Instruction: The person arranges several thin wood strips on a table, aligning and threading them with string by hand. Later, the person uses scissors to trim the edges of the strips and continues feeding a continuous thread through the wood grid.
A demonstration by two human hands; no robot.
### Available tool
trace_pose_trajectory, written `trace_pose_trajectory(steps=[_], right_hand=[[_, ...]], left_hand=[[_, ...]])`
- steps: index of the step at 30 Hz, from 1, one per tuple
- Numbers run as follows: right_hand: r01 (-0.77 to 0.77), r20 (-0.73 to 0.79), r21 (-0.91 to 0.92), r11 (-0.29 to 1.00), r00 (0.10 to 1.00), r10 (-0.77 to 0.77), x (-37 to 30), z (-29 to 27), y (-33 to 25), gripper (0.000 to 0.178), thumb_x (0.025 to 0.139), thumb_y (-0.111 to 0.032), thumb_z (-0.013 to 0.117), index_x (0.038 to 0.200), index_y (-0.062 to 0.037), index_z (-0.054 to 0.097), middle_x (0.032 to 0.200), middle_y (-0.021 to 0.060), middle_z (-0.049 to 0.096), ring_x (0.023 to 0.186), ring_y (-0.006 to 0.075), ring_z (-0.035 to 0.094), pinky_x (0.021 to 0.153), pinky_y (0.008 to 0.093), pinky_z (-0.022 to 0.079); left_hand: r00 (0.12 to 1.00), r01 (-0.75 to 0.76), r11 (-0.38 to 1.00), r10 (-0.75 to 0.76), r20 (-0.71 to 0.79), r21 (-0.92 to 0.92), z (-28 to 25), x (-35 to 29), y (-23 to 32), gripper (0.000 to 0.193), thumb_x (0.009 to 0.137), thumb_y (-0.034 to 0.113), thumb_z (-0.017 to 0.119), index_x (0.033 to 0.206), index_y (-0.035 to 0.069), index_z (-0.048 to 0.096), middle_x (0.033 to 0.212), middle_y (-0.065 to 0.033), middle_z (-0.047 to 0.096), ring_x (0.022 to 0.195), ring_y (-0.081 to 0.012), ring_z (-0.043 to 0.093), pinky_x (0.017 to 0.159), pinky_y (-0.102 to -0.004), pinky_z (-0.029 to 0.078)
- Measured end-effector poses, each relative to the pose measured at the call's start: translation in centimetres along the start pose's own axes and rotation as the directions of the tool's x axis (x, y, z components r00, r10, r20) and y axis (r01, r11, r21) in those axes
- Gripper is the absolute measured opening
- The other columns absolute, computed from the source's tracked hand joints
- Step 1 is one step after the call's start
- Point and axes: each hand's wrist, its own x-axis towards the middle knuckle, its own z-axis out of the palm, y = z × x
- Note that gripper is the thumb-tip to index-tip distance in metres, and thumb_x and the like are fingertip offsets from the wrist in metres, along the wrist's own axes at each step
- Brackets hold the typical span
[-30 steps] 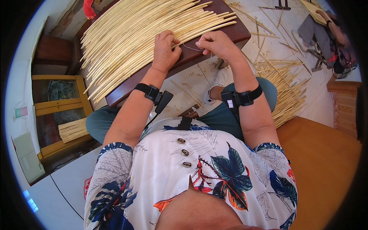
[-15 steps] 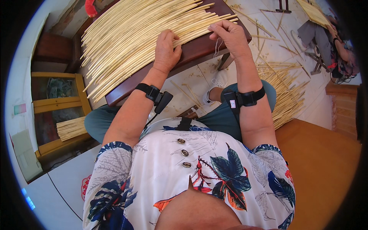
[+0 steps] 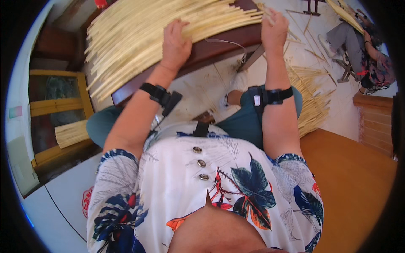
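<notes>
Long pale-yellow plant stalks (image 3: 126,46) lie side by side as a mat across a dark red-brown table (image 3: 230,39). My left hand (image 3: 176,42) rests on the near edge of the mat, fingers bent loosely over the stalks and thumb apart. At the right-hand ends of the stalks is my right hand (image 3: 275,31), its fingers drawn together and blurred; what they pinch cannot be made out. A thin white thread (image 3: 228,42) curves along the table's near edge between my hands.
More stalks (image 3: 310,99) are heaped on the floor at my right, with loose ones scattered beyond. A bundle (image 3: 71,134) lies at my left by a yellow-framed cabinet (image 3: 57,104). Another person (image 3: 358,50) sits at the far right. A brown surface (image 3: 346,177) is close on my right.
My right hand has moved right and slightly away, to the stalk ends. The thread that hung from it now lies curved along the table edge. My left hand has shifted slightly left and away.
</notes>
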Motion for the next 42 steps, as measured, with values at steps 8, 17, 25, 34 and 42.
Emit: trace_pose_trajectory(steps=[8,17,25,34,42], right_hand=[[-0.301,0.266,0.656,0.693,0.95,0.161,-1.2,-3.6,-4.7,0.015,0.09,-0.01,0.052,0.088,0.0018,0.06,0.067,0.0041,0.062,0.057,0.0062,0.054,0.054,0.0191,0.043],[-0.488,0.937,0.243,0.838,-0.107,-0.334,-8.6,0.6,-4.8,0.027,0.085,-0.023,0.06,0.104,-0.0042,0.062,0.088,0.0059,0.063,0.078,0.0133,0.062,0.067,0.0262,0.05],[0.229,0.883,0.281,0.932,-0.441,-0.158,-19.2,6.8,-1.8,0.029,0.076,-0.02,0.063,0.1,-0.004,0.06,0.1,0.0149,0.061,0.093,0.0294,0.058,0.076,0.038,0.046],[0.532,0.794,0.507,0.678,-0.595,-0.126,-26.7,7.0,-0.1,0.037,0.085,-0.004,0.048,0.122,-0.0038,0.049,0.125,0.0155,0.048,0.103,0.0294,0.055,0.081,0.0414,0.049],[0.455,0.726,0.6,0.658,-0.655,-0.21,-32.3,4.1,1.5,0.033,0.086,-0.002,0.046,0.119,-0.0042,0.051,0.127,0.015,0.045,0.104,0.0285,0.055,0.08,0.0406,0.049]], left_hand=[[0.968,-0.124,0.979,0.083,0.237,0.16,-7.8,-2.3,-1.3,0.053,0.071,0.005,0.066,0.119,-0.003,0.044,0.123,-0.0278,0.042,0.114,-0.0418,0.04,0.096,-0.0415,0.036],[0.913,-0.048,0.957,-0.073,0.4,0.285,-9.6,-4.4,-2.0,0.062,0.077,0.029,0.065,0.124,-0.004,0.041,0.13,-0.0294,0.036,0.121,-0.0439,0.034,0.103,-0.0451,0.027],[0.925,-0.098,0.969,0.005,0.38,0.225,-9.7,-4.4,-1.1,0.067,0.073,0.033,0.07,0.122,-0.005,0.043,0.128,-0.0293,0.037,0.12,-0.0455,0.034,0.102,-0.0464,0.03],[0.907,-0.046,0.955,-0.083,0.413,0.293,-10.8,-3.6,7.4,0.07,0.072,0.037,0.07,0.12,-0.006,0.043,0.13,-0.03,0.034,0.12,-0.0464,0.033,0.1,-0.0473,0.032],[0.906,0.044,0.958,-0.157,0.394,0.283,-13.1,-6.6,11.7,0.067,0.074,0.042,0.068,0.126,0.006,0.046,0.133,-0.0226,0.036,0.12,-0.0405,0.037,0.1,-0.0457,0.031]])
